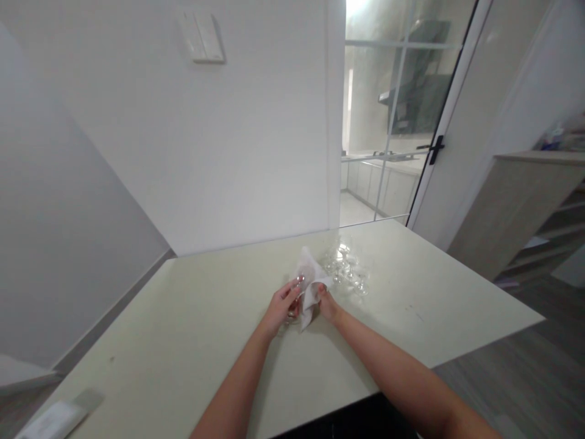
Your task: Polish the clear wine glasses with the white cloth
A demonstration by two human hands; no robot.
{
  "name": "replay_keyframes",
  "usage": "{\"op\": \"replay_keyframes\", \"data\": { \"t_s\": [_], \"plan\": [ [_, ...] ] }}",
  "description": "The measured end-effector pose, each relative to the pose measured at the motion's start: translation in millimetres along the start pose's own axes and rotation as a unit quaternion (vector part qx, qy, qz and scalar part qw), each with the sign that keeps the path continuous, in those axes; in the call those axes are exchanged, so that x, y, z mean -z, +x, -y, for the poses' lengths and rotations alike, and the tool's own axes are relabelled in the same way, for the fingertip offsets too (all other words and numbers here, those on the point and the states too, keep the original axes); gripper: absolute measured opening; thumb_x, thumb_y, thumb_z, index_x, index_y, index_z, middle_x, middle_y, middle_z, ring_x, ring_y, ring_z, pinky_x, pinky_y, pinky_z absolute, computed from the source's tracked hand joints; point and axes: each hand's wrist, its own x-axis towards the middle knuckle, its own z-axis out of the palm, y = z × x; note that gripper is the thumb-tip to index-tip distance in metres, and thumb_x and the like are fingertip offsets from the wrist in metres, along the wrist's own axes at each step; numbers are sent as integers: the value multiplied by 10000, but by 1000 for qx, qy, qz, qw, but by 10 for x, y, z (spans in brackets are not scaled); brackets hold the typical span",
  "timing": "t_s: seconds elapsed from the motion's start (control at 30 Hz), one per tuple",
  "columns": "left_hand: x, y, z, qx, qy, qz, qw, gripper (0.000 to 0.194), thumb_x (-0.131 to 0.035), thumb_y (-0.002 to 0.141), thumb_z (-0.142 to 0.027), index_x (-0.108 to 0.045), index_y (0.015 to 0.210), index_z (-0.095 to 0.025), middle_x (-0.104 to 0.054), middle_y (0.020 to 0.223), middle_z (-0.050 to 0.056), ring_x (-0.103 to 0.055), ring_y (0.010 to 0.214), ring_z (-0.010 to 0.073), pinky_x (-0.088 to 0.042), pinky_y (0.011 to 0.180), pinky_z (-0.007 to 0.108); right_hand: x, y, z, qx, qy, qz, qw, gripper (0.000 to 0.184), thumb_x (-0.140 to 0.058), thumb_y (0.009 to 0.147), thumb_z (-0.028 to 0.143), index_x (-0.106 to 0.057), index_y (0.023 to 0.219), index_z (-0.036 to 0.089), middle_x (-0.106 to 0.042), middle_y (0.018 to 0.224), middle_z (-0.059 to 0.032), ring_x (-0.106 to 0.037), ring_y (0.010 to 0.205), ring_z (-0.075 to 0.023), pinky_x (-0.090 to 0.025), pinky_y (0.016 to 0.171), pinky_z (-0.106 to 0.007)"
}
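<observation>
Above the middle of the table, my left hand [280,306] is closed around a small clear glass [300,278], which seems to have a stem; its outline is hard to make out. A thin white sheet, a tissue or cloth [309,297], is pinched in my right hand [328,305]. The sheet drapes against the glass and hides part of it. Just beyond my right hand, several clear glasses [347,271] stand or lie close together; glare blurs their shapes.
The pale table [192,341] reaches to the white wall. A white packet [55,421] lies at its near left corner. Behind the table is a glass door [388,122] with a black handle [436,149]. A wooden shelf unit [525,207] stands right. Something black [351,421] is at the near edge.
</observation>
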Motion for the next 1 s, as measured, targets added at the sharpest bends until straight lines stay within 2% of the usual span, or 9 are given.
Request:
{"op": "replay_keyframes", "data": {
  "t_s": [0.13, 0.23, 0.33, 0.43, 0.53, 0.6, 0.7, 0.87, 1.0],
  "plan": [
    [39, 36, 13, -23, 47, -35, 998, 742, -715, 746, -565, -536, 1322, -132, -499, 563, -80, -440, 397, 69, -329, 399, 184, -24, -37, 58, 40, -6, -25, 999, 752, -605, 522, 909, -661, 797, 211, -700, 720, -69, -659, 692, -242, -555, 697, -385],
    [69, 39, 10, -42, 56, -68, 995, 720, -723, 739, -545, -468, 1304, -180, -535, 628, -80, -470, 396, 76, -362, 398, 189, -38, -60, 46, 58, -67, -45, 995, 609, -683, 613, 779, -667, 819, 207, -707, 780, -69, -653, 751, -228, -549, 733, -365],
    [113, 27, -17, -72, 129, -102, 984, 567, -690, 771, -512, -508, 1216, -211, -544, 685, -69, -513, 439, 86, -397, 430, 198, -39, -72, 29, 87, -145, -74, 983, 466, -699, 705, 639, -671, 860, 201, -717, 861, -80, -651, 818, -226, -542, 790, -363],
    [170, -9, -52, -138, 300, -99, 939, 437, -679, 791, -390, -592, 1186, -226, -607, 771, -29, -556, 546, 97, -446, 541, 217, -32, -79, 71, 115, -207, -86, 968, 394, -720, 733, 527, -678, 929, 188, -724, 911, -92, -664, 857, -236, -545, 844, -387],
    [222, -65, -74, -204, 467, -52, 859, 438, -671, 805, -308, -622, 1234, -233, -677, 864, 14, -585, 626, 118, -456, 626, 238, -17, -75, 163, 164, -260, -69, 949, 442, -759, 712, 448, -672, 1067, 198, -724, 1047, -97, -664, 1002, -257, -500, 984, -423],
    [244, -102, -74, -245, 530, -22, 811, 447, -661, 833, -319, -613, 1268, -228, -698, 897, 32, -604, 655, 128, -456, 650, 244, -1, -66, 214, 189, -273, -47, 942, 465, -767, 705, 410, -663, 1117, 220, -716, 1119, -84, -650, 1075, -258, -463, 1043, -431],
    [254, -130, -53, -300, 577, -7, 760, 453, -634, 875, -365, -587, 1304, -228, -713, 909, 43, -623, 673, 135, -448, 650, 245, 20, -47, 239, 172, -249, -41, 952, 353, -762, 710, 384, -685, 1013, 219, -740, 1031, -68, -682, 983, -242, -515, 966, -400],
    [236, -119, -40, -379, 593, -64, 707, 392, -642, 871, -429, -638, 1174, -180, -715, 811, 57, -633, 692, 177, -444, 674, 292, 16, -16, 191, 98, -159, -116, 976, 411, -811, 641, 422, -632, 938, 201, -728, 960, -76, -689, 888, -225, -564, 842, -363],
    [231, -143, -92, -418, 544, -98, 721, 288, -626, 864, -331, -646, 1114, -190, -725, 895, 85, -650, 834, 219, -451, 788, 348, -6, 22, 163, 61, -68, -139, 986, 409, -802, 643, 463, -616, 896, 202, -722, 907, -63, -680, 823, -208, -560, 785, -344]
  ]
}}
